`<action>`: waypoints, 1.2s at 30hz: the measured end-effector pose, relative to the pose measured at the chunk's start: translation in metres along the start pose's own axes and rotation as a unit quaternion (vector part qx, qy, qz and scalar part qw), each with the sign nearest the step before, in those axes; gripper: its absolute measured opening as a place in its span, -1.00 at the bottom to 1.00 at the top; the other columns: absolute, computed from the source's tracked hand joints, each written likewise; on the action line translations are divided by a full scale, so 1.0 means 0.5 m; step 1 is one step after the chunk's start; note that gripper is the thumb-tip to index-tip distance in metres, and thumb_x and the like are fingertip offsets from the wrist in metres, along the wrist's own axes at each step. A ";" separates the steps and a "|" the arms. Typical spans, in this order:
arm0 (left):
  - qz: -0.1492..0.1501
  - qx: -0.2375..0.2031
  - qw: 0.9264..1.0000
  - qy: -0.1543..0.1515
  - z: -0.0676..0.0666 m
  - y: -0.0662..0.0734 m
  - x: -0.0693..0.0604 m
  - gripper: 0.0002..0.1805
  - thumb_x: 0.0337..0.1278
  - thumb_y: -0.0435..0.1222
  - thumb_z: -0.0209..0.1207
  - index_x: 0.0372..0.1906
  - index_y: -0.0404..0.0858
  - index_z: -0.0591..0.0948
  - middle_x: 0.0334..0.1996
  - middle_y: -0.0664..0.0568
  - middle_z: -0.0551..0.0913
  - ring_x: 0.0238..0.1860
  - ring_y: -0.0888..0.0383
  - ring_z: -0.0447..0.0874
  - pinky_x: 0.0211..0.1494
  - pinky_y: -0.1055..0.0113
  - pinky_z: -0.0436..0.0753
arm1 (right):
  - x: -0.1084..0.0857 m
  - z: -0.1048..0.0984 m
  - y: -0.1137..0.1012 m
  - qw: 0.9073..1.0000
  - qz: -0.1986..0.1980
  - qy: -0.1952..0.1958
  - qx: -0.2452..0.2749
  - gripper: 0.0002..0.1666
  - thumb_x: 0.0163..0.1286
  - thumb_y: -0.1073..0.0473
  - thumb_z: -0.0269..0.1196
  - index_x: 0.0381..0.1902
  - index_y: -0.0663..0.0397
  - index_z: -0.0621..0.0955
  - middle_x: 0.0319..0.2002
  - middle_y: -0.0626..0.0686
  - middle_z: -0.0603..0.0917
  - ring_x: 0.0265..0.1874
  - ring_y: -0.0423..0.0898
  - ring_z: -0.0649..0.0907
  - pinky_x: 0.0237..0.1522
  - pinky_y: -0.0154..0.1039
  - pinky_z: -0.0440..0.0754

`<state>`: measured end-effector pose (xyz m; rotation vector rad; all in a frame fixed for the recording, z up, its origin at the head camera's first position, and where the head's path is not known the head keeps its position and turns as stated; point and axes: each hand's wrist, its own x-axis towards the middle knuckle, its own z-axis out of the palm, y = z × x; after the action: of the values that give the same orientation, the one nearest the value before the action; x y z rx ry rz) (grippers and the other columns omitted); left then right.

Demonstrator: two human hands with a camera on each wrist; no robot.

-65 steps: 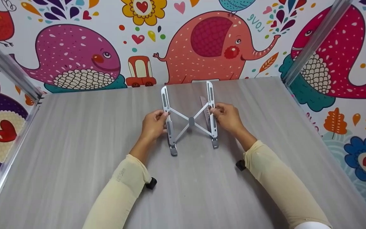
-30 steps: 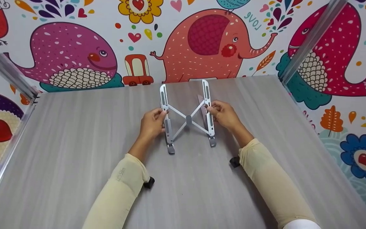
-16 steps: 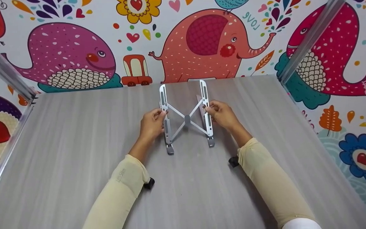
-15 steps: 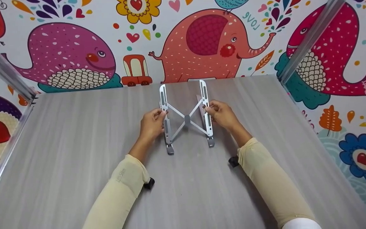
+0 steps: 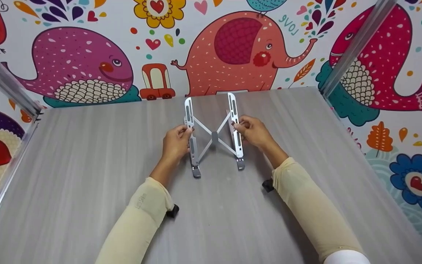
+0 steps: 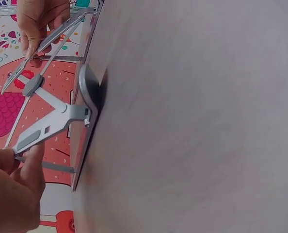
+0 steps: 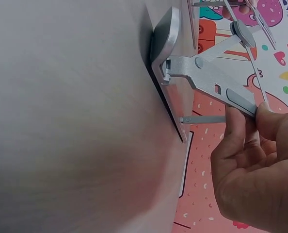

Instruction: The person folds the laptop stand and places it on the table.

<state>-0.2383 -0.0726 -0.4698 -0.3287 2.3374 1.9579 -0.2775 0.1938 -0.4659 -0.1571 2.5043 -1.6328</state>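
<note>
A silver folding stand with two slotted side arms and crossed bars joined at a grey hub stands on the table near its back edge. My left hand pinches the left side arm between thumb and fingers. On the other side, my right hand pinches the right side arm around its middle. Both arms slope up from base rails that lie on the table, as the left wrist view shows at the grey end pad. In the right wrist view a thin strut props the raised arm.
The grey wood-grain table runs back to a wall printed with cartoon animals. Metal frame posts stand at the back left and back right. Black wrist devices sit under both sleeves.
My right hand and the right side arm have moved left, so the two side arms stand closer together and the crossed bars are narrower. My left hand keeps its grip almost in place.
</note>
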 end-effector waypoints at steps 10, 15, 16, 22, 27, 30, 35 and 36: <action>0.008 0.025 1.000 0.007 0.009 0.005 0.000 -0.72 0.54 -0.16 0.09 0.12 -0.17 0.67 0.04 -0.11 0.75 -0.33 0.15 0.53 -0.36 0.37 0.56 | 0.004 0.023 -0.012 1.000 0.001 -0.003 0.001 -0.85 0.51 0.16 0.26 -0.10 0.13 0.65 -0.40 0.05 0.60 -0.40 0.05 0.62 -0.43 -0.13 0.67; 0.022 0.039 0.999 0.013 0.017 0.006 0.001 -0.72 0.54 -0.16 0.09 0.09 -0.16 0.69 0.02 -0.10 0.76 -0.31 0.15 0.55 -0.36 0.37 0.57 | 0.007 0.048 -0.023 1.000 -0.013 -0.006 -0.002 -0.86 0.49 0.16 0.28 -0.14 0.13 0.65 -0.44 0.02 0.61 -0.49 -0.05 0.60 -0.46 -0.14 0.67; 0.026 0.043 0.999 0.015 0.019 0.006 0.002 -0.73 0.53 -0.16 0.10 0.08 -0.16 0.70 -0.02 -0.10 0.77 -0.34 0.15 0.53 -0.38 0.37 0.55 | 0.007 0.054 -0.025 1.000 -0.014 -0.007 -0.004 -0.86 0.49 0.16 0.28 -0.14 0.12 0.65 -0.45 0.01 0.62 -0.50 -0.08 0.60 -0.45 -0.15 0.67; 0.037 0.048 0.998 0.021 0.034 0.007 0.004 -0.74 0.52 -0.18 0.12 0.07 -0.18 0.70 -0.03 -0.11 0.78 -0.40 0.17 0.53 -0.43 0.39 0.55 | 0.011 0.089 -0.040 1.000 -0.012 -0.009 -0.012 -0.89 0.49 0.14 0.28 -0.20 0.06 0.64 -0.45 0.00 0.63 -0.50 -0.06 0.63 -0.40 -0.06 0.71; 0.042 0.053 0.997 0.036 0.053 0.009 0.004 -0.73 0.51 -0.18 0.13 0.10 -0.17 0.70 -0.02 -0.06 0.79 -0.35 0.14 0.59 -0.38 0.36 0.58 | 0.013 0.109 -0.050 1.000 -0.013 -0.007 -0.017 -0.89 0.49 0.15 0.28 -0.18 0.08 0.64 -0.42 0.02 0.64 -0.44 0.04 0.67 -0.33 0.07 0.73; 0.050 0.063 0.996 0.039 0.066 0.010 0.004 -0.68 0.50 -0.17 0.13 0.17 -0.18 0.69 0.01 -0.06 0.79 -0.27 0.12 0.67 -0.26 0.31 0.63 | 0.012 0.120 -0.056 1.000 -0.010 -0.016 -0.018 -0.87 0.50 0.13 0.27 -0.16 0.08 0.64 -0.39 0.04 0.65 -0.40 0.10 0.70 -0.29 0.12 0.75; 0.055 0.073 0.995 0.041 0.081 0.012 0.002 -0.63 0.49 -0.14 0.14 0.23 -0.17 0.67 0.02 -0.07 0.79 -0.21 0.08 0.73 -0.15 0.26 0.69 | 0.011 0.129 -0.060 0.999 -0.018 -0.021 -0.022 -0.86 0.50 0.14 0.27 -0.16 0.09 0.66 -0.37 0.05 0.68 -0.46 0.00 0.71 -0.33 0.06 0.77; 0.056 0.072 0.995 0.043 0.082 0.012 0.003 -0.63 0.49 -0.14 0.15 0.24 -0.17 0.67 0.02 -0.07 0.79 -0.21 0.09 0.72 -0.16 0.26 0.69 | 0.012 0.129 -0.059 0.999 -0.021 -0.020 -0.022 -0.87 0.50 0.14 0.27 -0.17 0.09 0.66 -0.37 0.05 0.68 -0.47 -0.03 0.70 -0.33 0.06 0.77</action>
<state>-0.2441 -0.0317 -0.4718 -0.2831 2.5867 1.8408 -0.2713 0.1230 -0.4648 -0.2473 2.5249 -1.5751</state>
